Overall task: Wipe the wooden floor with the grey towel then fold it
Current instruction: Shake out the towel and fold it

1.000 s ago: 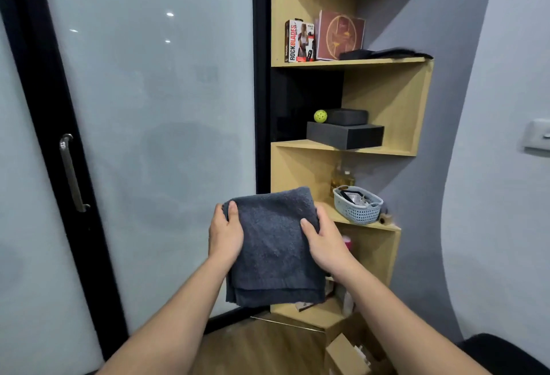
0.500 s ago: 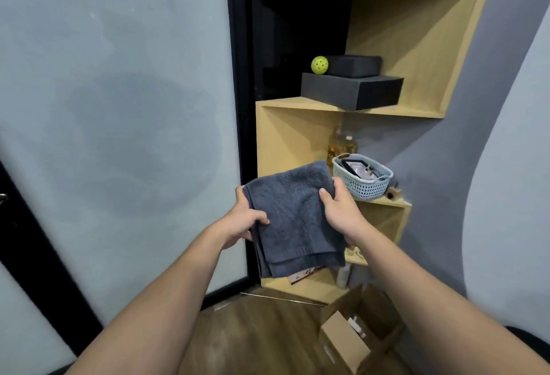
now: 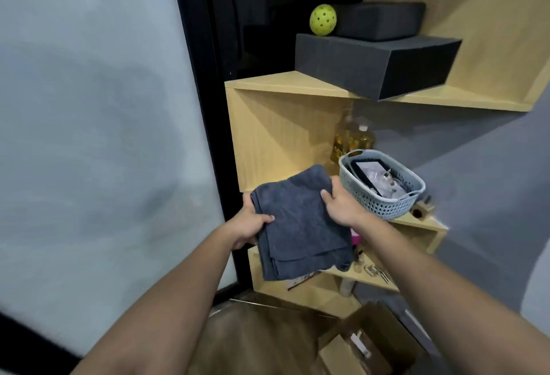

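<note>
Hands (image 3: pixel 253 225) (image 3: pixel 342 205) grip folded grey towel (image 3: pixel 300 222) before shelf (image 3: pixel 285 82); basket (image 3: pixel 384 187) just right.

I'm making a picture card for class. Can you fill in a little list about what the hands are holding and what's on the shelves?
held thing: folded grey towel
left hand: grips the towel's left edge
right hand: grips the towel's upper right edge
right of towel: pale blue plastic basket on a wooden shelf
upper shelf: yellow-green holed ball on a dark grey foam block
below: brown wooden floor, open cardboard box
</note>
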